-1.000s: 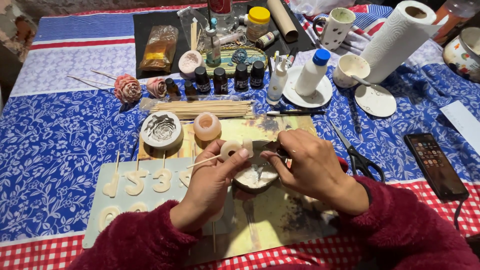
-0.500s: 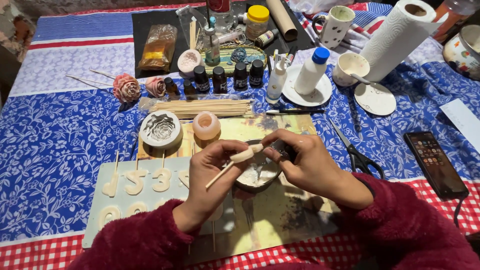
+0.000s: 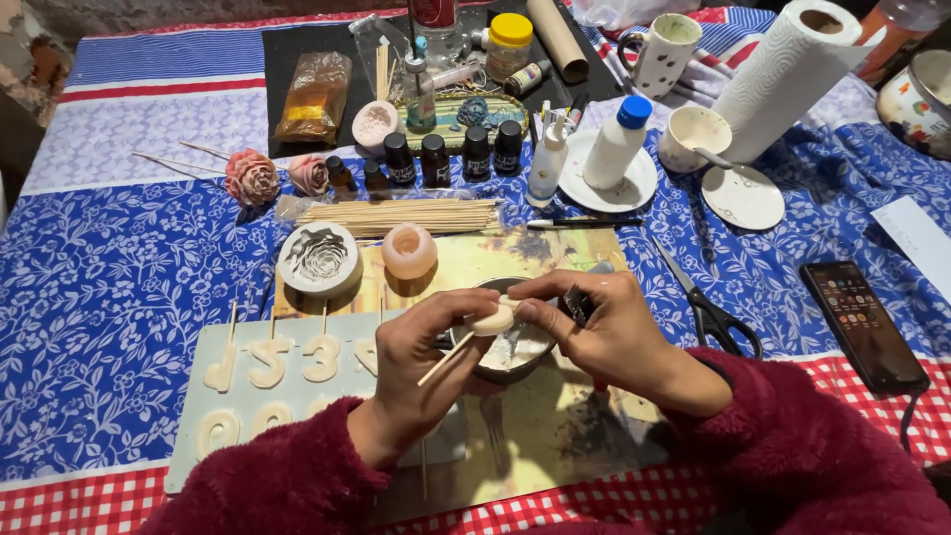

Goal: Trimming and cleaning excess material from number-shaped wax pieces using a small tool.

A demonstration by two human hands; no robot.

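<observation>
the left hand [image 3: 416, 362] and right hand [image 3: 604, 332] both pinch a small cream piece [image 3: 492, 319] on a wooden stick [image 3: 446, 359], held between the fingertips above a bowl [image 3: 515, 352].

Surrounding items on the blue floral tablecloth [image 3: 119, 287]

Paper towel roll [image 3: 788, 74] stands upper right; scissors [image 3: 705, 305] and phone [image 3: 860, 322] lie at right; bundled wooden skewers [image 3: 401, 215] lie centre, with dark dropper bottles [image 3: 451, 156] behind them; two rose castings [image 3: 275, 176] sit left.

Scissors [image 3: 708, 307] left of phone [image 3: 860, 322]
</observation>
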